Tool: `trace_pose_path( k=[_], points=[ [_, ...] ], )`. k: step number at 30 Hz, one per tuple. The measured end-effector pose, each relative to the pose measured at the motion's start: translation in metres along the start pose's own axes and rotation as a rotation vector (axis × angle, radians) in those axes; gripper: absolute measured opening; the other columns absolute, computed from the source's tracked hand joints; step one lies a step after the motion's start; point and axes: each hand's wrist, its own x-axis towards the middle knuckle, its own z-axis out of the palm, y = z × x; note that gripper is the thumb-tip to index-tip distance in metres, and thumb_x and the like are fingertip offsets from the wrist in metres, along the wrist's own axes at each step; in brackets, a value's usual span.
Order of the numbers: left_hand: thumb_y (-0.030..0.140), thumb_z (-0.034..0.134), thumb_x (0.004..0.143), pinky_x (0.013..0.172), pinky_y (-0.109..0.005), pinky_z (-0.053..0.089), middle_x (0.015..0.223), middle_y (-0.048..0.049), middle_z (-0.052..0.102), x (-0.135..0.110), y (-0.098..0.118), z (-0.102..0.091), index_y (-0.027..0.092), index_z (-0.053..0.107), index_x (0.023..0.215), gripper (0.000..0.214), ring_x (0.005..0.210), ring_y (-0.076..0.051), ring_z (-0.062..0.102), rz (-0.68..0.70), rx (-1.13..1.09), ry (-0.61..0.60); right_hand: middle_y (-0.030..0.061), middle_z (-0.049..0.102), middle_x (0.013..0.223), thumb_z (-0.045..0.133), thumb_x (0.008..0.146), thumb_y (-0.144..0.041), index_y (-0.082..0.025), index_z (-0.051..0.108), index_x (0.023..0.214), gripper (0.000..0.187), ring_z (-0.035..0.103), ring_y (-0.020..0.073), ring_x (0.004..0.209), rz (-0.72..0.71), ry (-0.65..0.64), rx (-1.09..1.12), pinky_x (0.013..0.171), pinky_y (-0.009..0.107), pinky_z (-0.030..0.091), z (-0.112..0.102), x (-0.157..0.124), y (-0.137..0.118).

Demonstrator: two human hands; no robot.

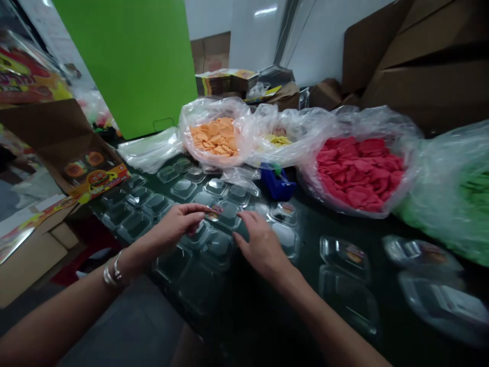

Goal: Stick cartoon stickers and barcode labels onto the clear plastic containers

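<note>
Left hand [182,218]: thumb and forefinger are pinched together on a small printed sticker [215,210]; the wrist carries a bracelet [112,271].
Sticker: it is held above the table [307,250], inward from the near edge, at one clear container [231,216]; whether it touches the plastic cannot be told.
Right hand [262,242]: thumb and forefinger stand apart, tips close beside that container; whether they press on its rim cannot be told.
Sticker on plastic: the step in hand looks like placing the sticker on the container. The next move seems to call for squaring it up, lowering it flat and smoothing it from the middle outward, the right fingers steadying the plastic.
Other clear containers [183,189]: they spread toward the table's left edge, close together, so a nudge could shift several.
Labelled container [284,212]: it lies beyond the right hand, near the tape dispenser [279,182], its print already on.
Bags: orange pieces [216,136], yellow pieces [278,140] and red pieces [361,171] sit in clear plastic along the table's far edge.
</note>
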Motion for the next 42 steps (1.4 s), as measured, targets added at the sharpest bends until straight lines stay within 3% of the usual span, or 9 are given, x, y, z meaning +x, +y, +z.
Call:
trace_pose_path(
  k=[4,9,12,15,20,26,32,35,42],
  points=[
    [0.024,0.071,0.067,0.044,-0.017,0.025,0.051,0.0063,0.045,0.021,0.000,0.004,0.012,0.069,0.095,0.030,0.044,-0.004,0.035,-0.024,-0.195,-0.017,0.0173,0.057,0.121,0.057,0.079,-0.012,-0.010,0.056,0.116,0.036,0.053,0.0301,0.110,-0.052,-0.031,-0.064,0.092,0.045,0.045,-0.002,0.029,0.008],
    [0.025,0.076,0.065,0.044,-0.017,0.024,0.059,0.0030,0.053,0.006,-0.004,0.000,0.011,0.068,0.094,0.034,0.046,-0.002,0.036,-0.181,-0.281,-0.053,0.0102,0.064,0.103,0.056,0.084,-0.022,-0.016,0.059,0.108,0.024,0.061,0.0230,0.092,0.002,-0.087,0.160,0.083,0.039,0.049,-0.013,0.009,0.007],
    [0.025,0.077,0.064,0.044,-0.017,0.025,0.058,0.0030,0.052,-0.006,-0.008,-0.001,0.009,0.067,0.096,0.037,0.046,-0.003,0.036,-0.218,-0.323,-0.055,0.0113,0.058,0.121,0.068,0.076,-0.029,-0.019,0.051,0.122,0.050,0.057,0.0258,0.108,0.017,-0.216,0.241,0.092,0.043,0.047,-0.003,-0.010,0.004],
    [0.026,0.077,0.065,0.044,-0.017,0.023,0.055,0.0041,0.049,-0.017,-0.014,0.000,0.009,0.066,0.099,0.039,0.045,-0.003,0.035,-0.235,-0.359,-0.063,0.0127,0.050,0.133,0.075,0.068,-0.027,-0.021,0.043,0.132,0.073,0.047,0.0295,0.122,-0.031,-0.247,0.207,0.100,0.048,0.041,0.015,-0.020,0.003],
    [0.026,0.077,0.064,0.045,-0.018,0.023,0.056,0.0041,0.048,-0.029,-0.020,0.006,0.010,0.067,0.096,0.036,0.045,-0.003,0.036,-0.229,-0.365,-0.047,0.0130,0.059,0.123,0.073,0.069,-0.025,-0.018,0.048,0.127,0.064,0.051,0.0298,0.113,-0.103,-0.213,0.075,0.094,0.050,0.041,0.029,-0.021,0.004],
    [0.027,0.078,0.064,0.045,-0.018,0.022,0.058,0.0031,0.050,-0.049,-0.024,0.027,0.010,0.068,0.095,0.037,0.046,-0.003,0.036,-0.277,-0.412,-0.091,0.0113,0.063,0.115,0.067,0.070,-0.020,-0.018,0.053,0.117,0.050,0.054,0.0285,0.106,-0.104,-0.190,0.023,0.090,0.049,0.041,0.003,-0.056,0.010],
    [0.026,0.077,0.066,0.044,-0.018,0.022,0.054,0.0060,0.043,-0.073,-0.046,0.068,0.011,0.065,0.103,0.042,0.046,-0.004,0.035,-0.501,-0.450,-0.320,0.0120,0.059,0.120,0.071,0.067,-0.017,-0.019,0.040,0.130,0.070,0.053,0.0269,0.110,0.055,-0.134,0.059,0.093,0.048,0.042,-0.024,-0.119,0.026],
    [0.027,0.076,0.067,0.044,-0.018,0.022,0.053,0.0057,0.044,-0.071,-0.050,0.079,0.011,0.064,0.103,0.041,0.046,-0.004,0.035,-0.494,-0.371,-0.332,0.0109,0.058,0.120,0.075,0.066,-0.016,-0.019,0.034,0.134,0.080,0.053,0.0257,0.110,0.102,-0.109,0.097,0.095,0.047,0.042,-0.025,-0.128,0.028],
    [0.026,0.075,0.069,0.045,-0.018,0.022,0.055,0.0057,0.044,-0.066,-0.050,0.084,0.013,0.064,0.107,0.041,0.046,-0.003,0.034,-0.453,-0.311,-0.341,0.0120,0.059,0.122,0.075,0.066,-0.017,-0.019,0.033,0.135,0.081,0.053,0.0265,0.112,0.040,-0.078,0.111,0.096,0.048,0.039,-0.022,-0.128,0.031]
  ],
)
